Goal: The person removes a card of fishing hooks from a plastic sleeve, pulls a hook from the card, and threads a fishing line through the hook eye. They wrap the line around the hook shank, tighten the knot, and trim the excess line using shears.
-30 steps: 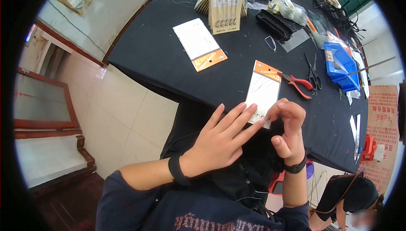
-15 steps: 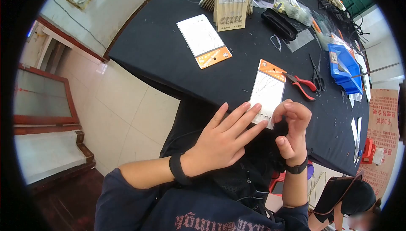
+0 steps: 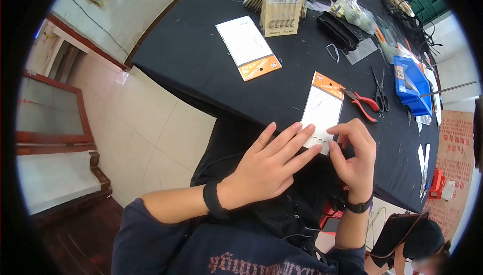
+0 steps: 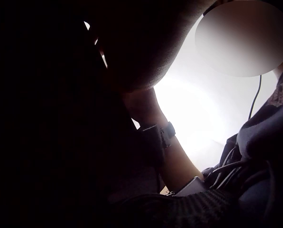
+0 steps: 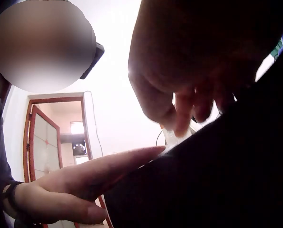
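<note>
A white fishing-hook card [image 3: 322, 109] with an orange header lies near the table's front edge, thin dark lines across its face and a row of small holes at its near end. My left hand [image 3: 269, 167] rests on that near end with its fingers straight and spread. At the card's right edge is my right hand [image 3: 356, 156], its index fingertip over the card and its thumb beside the corner, a gap between them. In the right wrist view both hands meet low over the card, and the left wrist view is mostly dark.
Another white card [image 3: 246, 43] lies to the left. Behind it stands a pack of fishing-hook cards [image 3: 282, 11]. Red-handled pliers [image 3: 362, 106] touch the card's header, with black scissors [image 3: 381, 94] beside them. A blue bin [image 3: 411, 86] stands right; a person bends over at lower right.
My right thumb has risen to the card's edge and the index finger has reached out over the card. The left hand keeps its place on the card. The view has shifted slightly.
</note>
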### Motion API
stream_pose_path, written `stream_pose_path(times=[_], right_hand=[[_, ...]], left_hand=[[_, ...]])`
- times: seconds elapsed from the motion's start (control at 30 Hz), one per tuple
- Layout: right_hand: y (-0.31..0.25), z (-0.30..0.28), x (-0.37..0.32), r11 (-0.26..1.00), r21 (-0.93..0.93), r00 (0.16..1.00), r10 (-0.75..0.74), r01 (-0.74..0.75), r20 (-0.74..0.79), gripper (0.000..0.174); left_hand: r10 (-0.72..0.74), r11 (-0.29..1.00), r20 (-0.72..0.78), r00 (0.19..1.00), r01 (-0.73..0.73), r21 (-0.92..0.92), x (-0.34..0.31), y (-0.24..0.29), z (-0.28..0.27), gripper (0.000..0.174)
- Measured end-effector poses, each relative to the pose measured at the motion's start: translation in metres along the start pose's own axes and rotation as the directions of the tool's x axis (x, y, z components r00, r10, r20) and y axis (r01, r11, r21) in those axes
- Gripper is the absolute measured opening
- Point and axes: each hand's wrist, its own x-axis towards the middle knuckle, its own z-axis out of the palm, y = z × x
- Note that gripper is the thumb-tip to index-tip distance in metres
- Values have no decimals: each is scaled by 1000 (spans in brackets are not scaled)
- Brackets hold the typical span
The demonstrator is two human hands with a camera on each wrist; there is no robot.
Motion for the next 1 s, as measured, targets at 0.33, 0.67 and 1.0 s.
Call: stream_pose_path(times=[0.33,0.67,1.0], right_hand=[[-18,-10,11,993,-79,988,93,-84,121,10],[-23,-13,22,979,-185,966,126,-84,226,10],[-17,-10,22,972,-226,964,111,-56,242,14]], left_hand=[[2,1000,-15,1000,-2,25,-1,0,2,70],[14,1000,-25,1000,-14,13,-1,-1,1,73],[14,1000,-44,999,-14,-3,-2,-3,3,72]])
